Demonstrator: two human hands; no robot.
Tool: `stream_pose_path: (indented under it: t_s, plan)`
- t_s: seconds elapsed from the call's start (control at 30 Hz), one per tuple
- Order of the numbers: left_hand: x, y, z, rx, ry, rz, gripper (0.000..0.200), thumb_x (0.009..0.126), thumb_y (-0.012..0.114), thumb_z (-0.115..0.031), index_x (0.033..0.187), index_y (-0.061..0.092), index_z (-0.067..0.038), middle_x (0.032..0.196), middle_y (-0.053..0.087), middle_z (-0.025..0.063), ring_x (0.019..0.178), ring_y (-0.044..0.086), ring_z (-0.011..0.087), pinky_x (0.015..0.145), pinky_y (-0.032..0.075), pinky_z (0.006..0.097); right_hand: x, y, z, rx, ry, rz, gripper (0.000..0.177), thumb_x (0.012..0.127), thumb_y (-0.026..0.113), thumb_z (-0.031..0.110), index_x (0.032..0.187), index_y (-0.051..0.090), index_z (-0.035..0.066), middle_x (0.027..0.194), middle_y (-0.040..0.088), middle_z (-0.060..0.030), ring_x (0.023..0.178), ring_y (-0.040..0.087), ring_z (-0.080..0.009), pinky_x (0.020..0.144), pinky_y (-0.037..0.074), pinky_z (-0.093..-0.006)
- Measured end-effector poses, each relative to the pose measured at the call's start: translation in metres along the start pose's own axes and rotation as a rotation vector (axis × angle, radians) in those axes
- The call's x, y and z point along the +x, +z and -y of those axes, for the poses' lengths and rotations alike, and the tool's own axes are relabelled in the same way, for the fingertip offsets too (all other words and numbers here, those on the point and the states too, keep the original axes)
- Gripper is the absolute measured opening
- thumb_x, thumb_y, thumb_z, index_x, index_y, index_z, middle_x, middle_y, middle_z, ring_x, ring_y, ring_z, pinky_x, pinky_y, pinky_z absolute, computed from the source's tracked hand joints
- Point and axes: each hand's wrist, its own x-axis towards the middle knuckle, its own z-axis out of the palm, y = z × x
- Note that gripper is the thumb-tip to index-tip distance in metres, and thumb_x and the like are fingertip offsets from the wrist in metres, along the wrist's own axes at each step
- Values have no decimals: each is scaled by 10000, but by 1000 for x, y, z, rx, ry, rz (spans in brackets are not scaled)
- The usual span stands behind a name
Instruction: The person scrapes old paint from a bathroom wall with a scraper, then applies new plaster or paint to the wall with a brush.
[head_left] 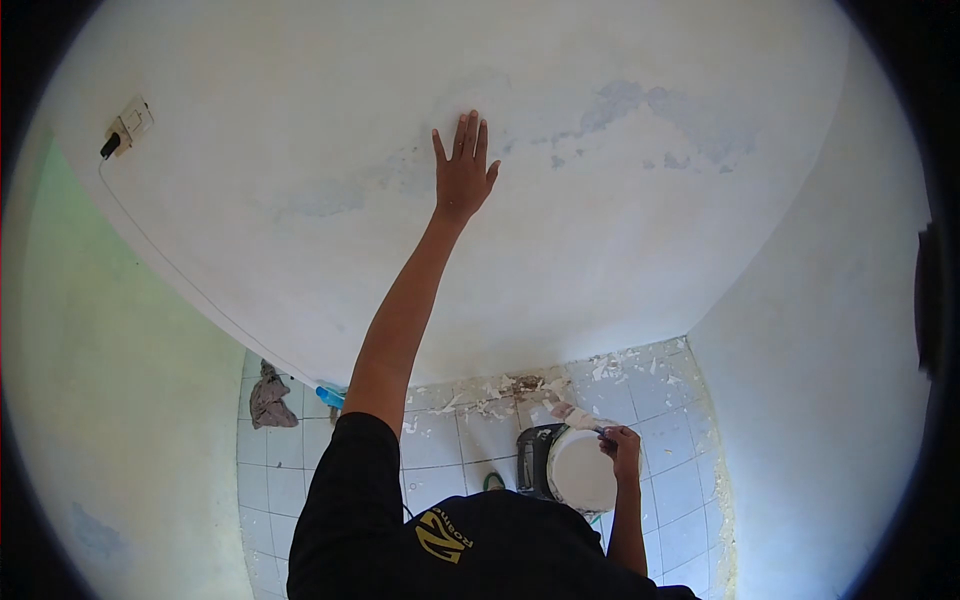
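Note:
My left hand is stretched up with fingers spread, its palm flat against the white wall. Around it the paint shows grey, worn patches. Low on the right, my right hand is closed round the handle of a paintbrush. The brush's bristles are coated whitish and point up and left. Just below the brush stands a round bucket with a white content or top, which my right hand partly overlaps in this view.
A dark stool-like object stands beside the bucket. Paint flakes litter the tiled floor along the wall. At left are a crumpled cloth, a blue object and a cord running from a socket.

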Motion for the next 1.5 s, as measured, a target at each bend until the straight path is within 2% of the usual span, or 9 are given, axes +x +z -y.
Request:
stream_pose_path:
  t_s: [0.7, 0.8, 0.87, 0.97, 1.07, 1.3, 1.37, 1.43, 1.5]
  plan:
    - [-36, 3, -27, -86, 58, 55, 592, 933, 550, -336, 1428, 372, -65, 1558, 230, 105, 1445, 207, 217, 1152, 123, 574, -15, -19, -5, -15, 33, -43, 185, 788, 643, 135, 873, 636, -29, 729, 653, -106, 573, 604, -155, 567, 514, -258]
    - [-66, 4, -41, -270, 113, 2, 473, 892, 634, -238, 1312, 508, -59, 1383, 507, 119, 1308, 457, 222, 1102, 320, 461, -15, -25, -9, -13, 27, -41, 180, 788, 635, 145, 862, 628, -19, 728, 639, -87, 585, 600, -143, 558, 510, -262]
    - [-118, -2, -75, -1074, -367, 211, 289, 832, 696, -128, 1099, 634, -39, 1023, 705, 95, 995, 670, 202, 896, 495, 339, -19, -32, -11, -1, 4, -61, 151, 792, 623, 147, 846, 623, 6, 719, 621, -61, 593, 589, -131, 545, 498, -261]
    - [-231, 9, -144, -1232, -572, 309, 151, 790, 717, -90, 916, 671, -21, 775, 714, 81, 759, 701, 173, 701, 529, 300, -25, -40, -12, -73, -15, -161, 126, 802, 647, 146, 759, 606, 35, 679, 561, -1, 581, 542, -103, 542, 478, -261]
    - [-338, -15, -207, -1315, -823, 733, 128, 735, 719, -27, 847, 663, 4, 762, 694, 106, 691, 686, 158, 659, 525, 287, -26, -58, -22, -200, 37, -179, 159, 834, 627, 131, 863, 652, -23, 723, 646, -71, 593, 610, -122, 569, 518, -245]
    - [-522, -59, -303, -1440, -886, 1239, 96, 785, 641, -80, 807, 689, 1, 692, 686, 80, 608, 654, 143, 590, 517, 277, -21, -83, -117, -664, -48, -161, 158, 825, 587, 76, 928, 637, -34, 725, 656, -108, 589, 639, -150, 499, 522, -284]
    - [-546, -64, -322, -1439, -980, 1328, 134, 822, 634, -117, 845, 676, 9, 709, 682, 85, 611, 653, 141, 576, 515, 278, -18, -75, -127, -757, -19, -124, 149, 830, 557, 79, 906, 628, -27, 744, 656, -164, 637, 661, -244, 546, 534, -363]
    - [-551, -72, -331, -1429, -995, 1359, 170, 842, 635, -151, 874, 664, 14, 739, 684, 90, 628, 660, 143, 576, 516, 275, -8, -79, -164, -1108, -382, -98, 134, 829, 538, 78, 867, 623, -18, 782, 648, -225, 732, 654, -367, 638, 526, -466]
    - [-548, -74, -336, -1430, -964, 1340, 184, 853, 628, -163, 888, 665, 14, 744, 682, 94, 650, 665, 147, 592, 525, 268, -2, -65, -175, -1162, -130, -88, 121, 825, 537, 79, 854, 608, -14, 814, 627, -270, 803, 614, -456, 717, 497, -529]
